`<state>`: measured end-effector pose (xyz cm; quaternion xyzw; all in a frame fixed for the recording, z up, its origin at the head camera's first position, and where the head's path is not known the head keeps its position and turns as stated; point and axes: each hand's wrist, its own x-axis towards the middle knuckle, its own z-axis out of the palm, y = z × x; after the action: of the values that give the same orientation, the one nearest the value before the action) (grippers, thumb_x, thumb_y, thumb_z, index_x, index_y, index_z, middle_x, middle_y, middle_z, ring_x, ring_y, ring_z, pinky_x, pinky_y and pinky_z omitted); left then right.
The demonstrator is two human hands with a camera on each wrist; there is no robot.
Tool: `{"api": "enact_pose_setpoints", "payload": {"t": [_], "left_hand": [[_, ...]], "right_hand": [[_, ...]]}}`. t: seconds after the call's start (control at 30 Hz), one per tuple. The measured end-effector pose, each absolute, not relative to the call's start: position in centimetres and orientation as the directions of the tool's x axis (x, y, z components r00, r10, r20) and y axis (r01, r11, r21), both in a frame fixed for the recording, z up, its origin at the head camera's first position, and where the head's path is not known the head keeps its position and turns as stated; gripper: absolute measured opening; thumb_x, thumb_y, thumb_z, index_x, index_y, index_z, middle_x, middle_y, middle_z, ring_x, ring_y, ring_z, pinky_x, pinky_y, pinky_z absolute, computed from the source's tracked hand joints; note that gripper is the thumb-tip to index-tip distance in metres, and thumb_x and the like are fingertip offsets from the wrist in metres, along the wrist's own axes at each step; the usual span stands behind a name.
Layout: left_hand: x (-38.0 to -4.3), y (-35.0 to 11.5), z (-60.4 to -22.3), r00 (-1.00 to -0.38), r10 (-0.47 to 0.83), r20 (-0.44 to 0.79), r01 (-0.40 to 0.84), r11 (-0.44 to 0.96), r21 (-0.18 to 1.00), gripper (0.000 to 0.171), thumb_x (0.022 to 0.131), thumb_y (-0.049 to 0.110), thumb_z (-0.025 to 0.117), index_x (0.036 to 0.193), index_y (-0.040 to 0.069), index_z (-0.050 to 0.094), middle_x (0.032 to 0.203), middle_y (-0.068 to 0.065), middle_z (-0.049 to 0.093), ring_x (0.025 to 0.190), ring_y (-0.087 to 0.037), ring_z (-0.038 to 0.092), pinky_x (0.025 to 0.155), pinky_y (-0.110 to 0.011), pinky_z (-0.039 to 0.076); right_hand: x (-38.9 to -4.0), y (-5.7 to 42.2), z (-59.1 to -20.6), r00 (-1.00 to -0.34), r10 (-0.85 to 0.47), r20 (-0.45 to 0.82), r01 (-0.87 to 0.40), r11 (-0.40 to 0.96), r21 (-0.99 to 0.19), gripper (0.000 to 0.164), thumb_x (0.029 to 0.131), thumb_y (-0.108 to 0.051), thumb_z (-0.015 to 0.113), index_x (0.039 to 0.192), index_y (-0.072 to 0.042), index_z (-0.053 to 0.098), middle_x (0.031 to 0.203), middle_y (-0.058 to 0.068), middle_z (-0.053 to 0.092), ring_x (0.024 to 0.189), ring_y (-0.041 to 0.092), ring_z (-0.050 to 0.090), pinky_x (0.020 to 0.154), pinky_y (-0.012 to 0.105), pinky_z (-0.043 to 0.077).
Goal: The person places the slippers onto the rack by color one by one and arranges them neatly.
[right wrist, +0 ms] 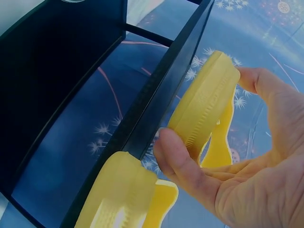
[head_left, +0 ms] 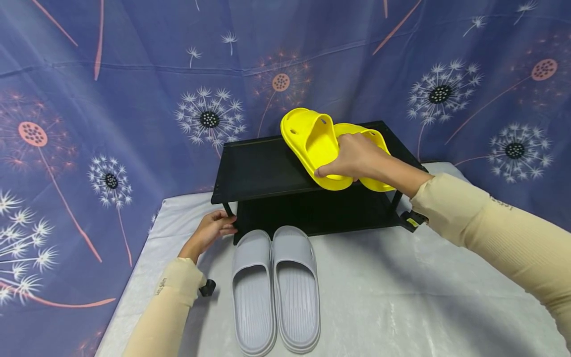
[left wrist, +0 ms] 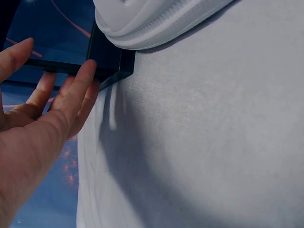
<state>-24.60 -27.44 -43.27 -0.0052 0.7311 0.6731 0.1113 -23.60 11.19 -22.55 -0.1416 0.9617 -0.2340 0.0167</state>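
My right hand [head_left: 357, 156] grips a yellow slipper [head_left: 308, 139] by the inner side of its heel part. This slipper is tilted over the upper shelf of a black two-tier rack [head_left: 263, 163]. Beside it, a second yellow slipper [head_left: 376, 139] is on the upper shelf, partly hidden by the hand; in the right wrist view that slipper [right wrist: 114, 190] lies at the shelf edge. My left hand [head_left: 211, 230] is at the rack's front left corner, its extended fingers touching the frame. A pair of grey slippers [head_left: 296, 287] lies in front of the rack, toes toward it.
The rack stands on a white cloth [head_left: 366, 297], its lower shelf [head_left: 312, 213] in shadow. Behind hangs a blue curtain [head_left: 147, 99] with dandelion prints. A small black object with a yellow label [head_left: 412, 221] is near the rack's right front corner.
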Motion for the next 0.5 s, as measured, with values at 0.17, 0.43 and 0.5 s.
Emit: {"api": "enact_pose_setpoints", "payload": {"t": [0.17,0.43,0.5], "left_hand": [[-24.5,-27.5,-43.3,-0.977,0.147,-0.157,-0.143,0.103,0.984,0.018,0.095,0.011,0.06,0.095,0.002,0.044,0.109,-0.019,0.051,0.096,-0.029,0.061,0.097,-0.047,0.051],[-24.5,-27.4,-43.0,-0.974,0.153,-0.17,-0.156,0.097,0.983,0.016,0.096,0.009,0.059,0.095,0.001,0.045,0.113,-0.022,0.049,0.102,-0.033,0.059,0.099,-0.048,0.049],[-24.5,-27.4,-42.9,-0.972,0.159,-0.172,-0.16,0.085,0.983,0.015,0.096,0.006,0.057,0.095,-0.001,0.044,0.114,-0.024,0.049,0.1,-0.033,0.059,0.101,-0.051,0.048]], "right_hand": [[-24.1,10.7,-22.7,-0.962,-0.272,0.008,-0.246,0.859,-0.449,0.057,0.071,-0.046,0.078,0.104,-0.007,0.054,0.086,0.011,0.061,0.064,0.024,0.06,0.05,0.031,0.055],[-24.9,10.1,-22.7,-0.968,-0.248,-0.042,-0.21,0.89,-0.405,0.059,0.07,-0.05,0.078,0.1,-0.005,0.053,0.083,0.012,0.059,0.06,0.025,0.061,0.05,0.032,0.056],[-25.1,9.9,-22.7,-0.968,-0.245,-0.049,-0.207,0.897,-0.391,0.058,0.07,-0.05,0.077,0.096,-0.004,0.054,0.079,0.012,0.058,0.058,0.025,0.061,0.05,0.033,0.056]]}}
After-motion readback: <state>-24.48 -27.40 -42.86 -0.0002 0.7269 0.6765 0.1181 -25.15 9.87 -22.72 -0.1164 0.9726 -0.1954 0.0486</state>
